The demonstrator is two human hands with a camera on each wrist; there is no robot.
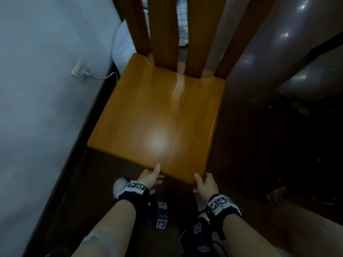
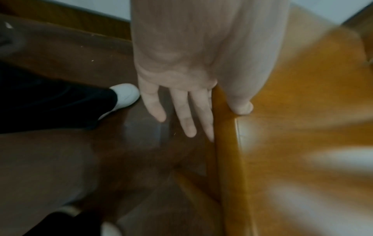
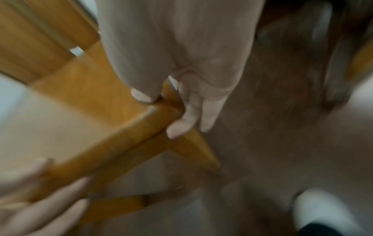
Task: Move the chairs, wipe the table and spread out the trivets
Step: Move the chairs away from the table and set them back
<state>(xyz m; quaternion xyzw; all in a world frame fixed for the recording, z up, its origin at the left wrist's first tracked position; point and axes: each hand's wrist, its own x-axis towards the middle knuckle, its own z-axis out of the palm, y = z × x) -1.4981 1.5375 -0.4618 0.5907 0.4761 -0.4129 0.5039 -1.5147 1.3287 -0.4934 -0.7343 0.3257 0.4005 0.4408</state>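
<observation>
Wooden chair (image 1: pixel 157 112), honey-coloured and glossy, standing on the floor right ahead of the fingers; seat a flat slab with rounded corners and a bright sheen across it, back built of broad upright slats (image 1: pixel 163 34).

Left hand (image 1: pixel 151 178) at the seat's near edge: thumb lying flat on top of the wood, fingers (image 2: pixel 187 115) straight and spread below the rim, only the one nearest the rim against the wood, no curl round it. Right hand (image 1: pixel 206 184) at the near right corner: thumb on top, fingers (image 3: pixel 191 115) wrapped under and round the corner, beside the top of the square-cut leg (image 3: pixel 197 148); a real clasp there, though blurred in the wrist view.

Under and around the fingers, dark brown polished floor (image 1: pixel 241 145). Left of the left hand, a white shoe (image 1: pixel 119 185) below a black trouser leg, then a pale wall (image 1: pixel 37 89) with dark skirting. Further along that wall, beyond the fingertips, a white socket (image 1: pixel 80 71) with a plug and cable in it. Right of the right hand, dark shiny furniture, too dim to name.
</observation>
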